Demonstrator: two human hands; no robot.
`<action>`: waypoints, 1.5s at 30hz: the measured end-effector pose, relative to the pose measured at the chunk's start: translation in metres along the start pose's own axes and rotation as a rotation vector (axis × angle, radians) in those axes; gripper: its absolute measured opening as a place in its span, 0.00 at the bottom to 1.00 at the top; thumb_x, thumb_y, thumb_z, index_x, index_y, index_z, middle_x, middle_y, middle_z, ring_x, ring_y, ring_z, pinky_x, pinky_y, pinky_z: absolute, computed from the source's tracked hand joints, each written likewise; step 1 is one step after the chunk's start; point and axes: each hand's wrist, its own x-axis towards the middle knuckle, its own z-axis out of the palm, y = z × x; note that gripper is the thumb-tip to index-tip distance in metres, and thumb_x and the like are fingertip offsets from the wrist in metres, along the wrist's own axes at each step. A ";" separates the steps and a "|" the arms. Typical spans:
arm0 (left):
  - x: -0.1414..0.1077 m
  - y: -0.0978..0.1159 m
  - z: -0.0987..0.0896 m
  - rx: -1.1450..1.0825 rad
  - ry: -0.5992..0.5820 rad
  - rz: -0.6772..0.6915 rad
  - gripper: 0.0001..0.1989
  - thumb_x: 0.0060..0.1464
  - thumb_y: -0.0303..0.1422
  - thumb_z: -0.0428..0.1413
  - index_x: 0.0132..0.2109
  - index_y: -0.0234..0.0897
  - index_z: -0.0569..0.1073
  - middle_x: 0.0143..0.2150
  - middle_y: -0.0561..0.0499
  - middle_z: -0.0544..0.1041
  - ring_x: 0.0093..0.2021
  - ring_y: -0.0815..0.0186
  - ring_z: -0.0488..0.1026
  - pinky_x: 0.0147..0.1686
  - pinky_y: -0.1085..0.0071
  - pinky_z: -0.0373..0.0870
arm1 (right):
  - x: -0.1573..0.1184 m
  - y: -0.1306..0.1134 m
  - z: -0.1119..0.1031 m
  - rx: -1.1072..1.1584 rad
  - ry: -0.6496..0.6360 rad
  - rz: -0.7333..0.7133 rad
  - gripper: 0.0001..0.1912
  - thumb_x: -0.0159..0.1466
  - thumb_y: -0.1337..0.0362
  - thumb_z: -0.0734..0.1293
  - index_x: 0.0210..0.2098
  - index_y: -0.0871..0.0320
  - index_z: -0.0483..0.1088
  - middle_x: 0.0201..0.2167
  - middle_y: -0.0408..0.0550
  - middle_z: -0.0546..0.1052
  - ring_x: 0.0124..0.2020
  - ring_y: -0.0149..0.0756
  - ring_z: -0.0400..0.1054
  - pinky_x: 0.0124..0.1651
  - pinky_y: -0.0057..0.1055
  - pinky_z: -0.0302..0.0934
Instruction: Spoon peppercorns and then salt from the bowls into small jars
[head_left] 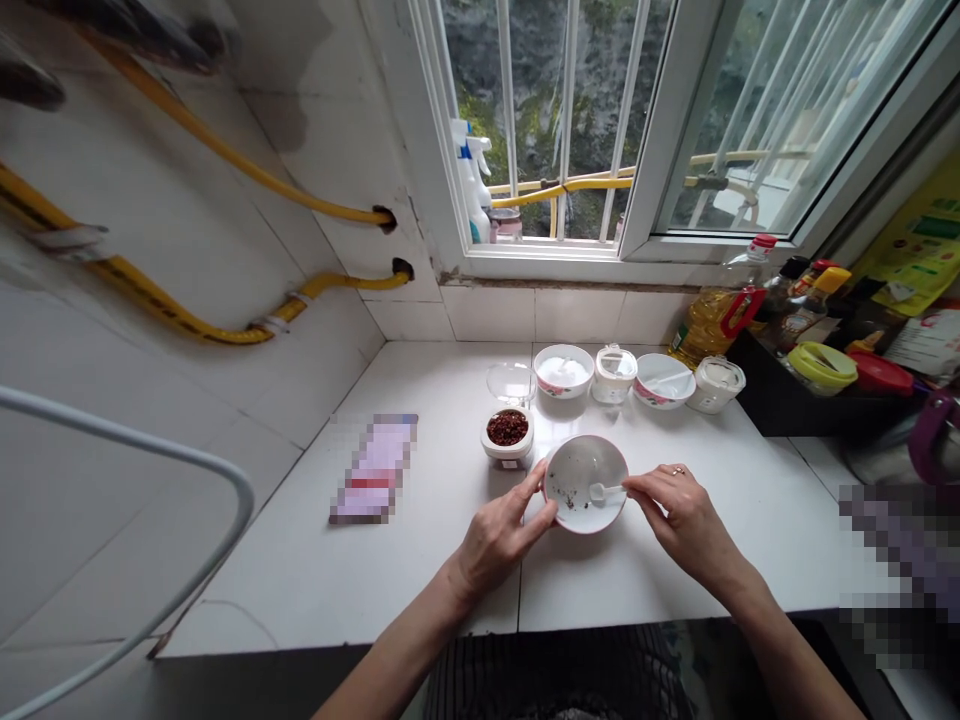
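Bowl (587,460): dark specks; jar (508,452) beyond left hand (501,535): reddish-brown granules. Left grips bowl rim; right hand (679,515) pinches spoon (604,492).

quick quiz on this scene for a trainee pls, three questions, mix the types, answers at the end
1. True or false: the left hand holds the bowl by its edge while the right hand holds the spoon.
2. Multiple choice: what colour is the cap on the oil bottle?
a) green
b) red
c) white
3. Count: how many back-row bowls stand along the tiled wall?

Key: 1 true; 2 b; 3 two
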 end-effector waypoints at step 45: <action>-0.007 -0.010 0.025 -0.360 -0.029 -0.333 0.10 0.59 0.30 0.61 0.47 0.38 0.72 0.59 0.39 0.72 0.50 0.59 0.79 0.44 0.65 0.81 | 0.094 -0.024 0.047 0.323 0.358 0.080 0.10 0.67 0.62 0.65 0.37 0.55 0.79 0.33 0.50 0.84 0.34 0.42 0.77 0.43 0.41 0.67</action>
